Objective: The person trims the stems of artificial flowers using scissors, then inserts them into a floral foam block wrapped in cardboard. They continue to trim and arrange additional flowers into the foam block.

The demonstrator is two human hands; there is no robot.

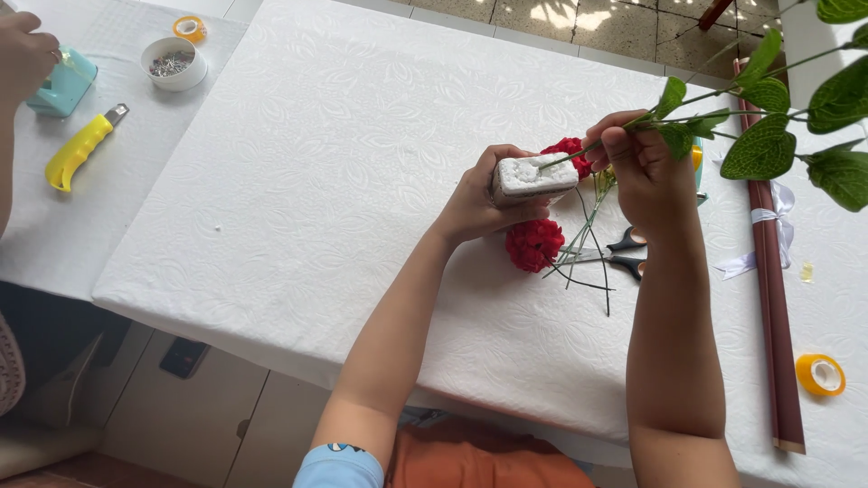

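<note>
The person's left hand [475,203] had its fingers wrapped tight around a small white foam block [533,178], holding it just above the white-covered bench [316,181]. The right hand [637,167] had its fingers pinched closed on a green leafy stem [723,117], whose bare tip touched the top of the block, right beside the left fingertips. The leaves spread out beyond the right fingers, toward the far right.

A red artificial flower [534,244] lay on the bench just below the left fingers, and a second red bloom [571,152] showed between the two hands, behind the block. Thin dark wires and green stems [583,239] trailed under the right wrist, next to black-handled scissors [615,258]. A long brown roll [778,298] tied with white ribbon lay beyond the right arm, with a yellow tape roll [820,374] near its lower end.

Well away from the left fingers, on a neighbouring bench, stood a small white round bowl [174,63] holding what looked like tiny pins, too small to tell for certain. Near it lay another tape roll [190,28], a yellow-handled tool [81,149], and a teal box [63,83] under another person's hand [25,54].
</note>
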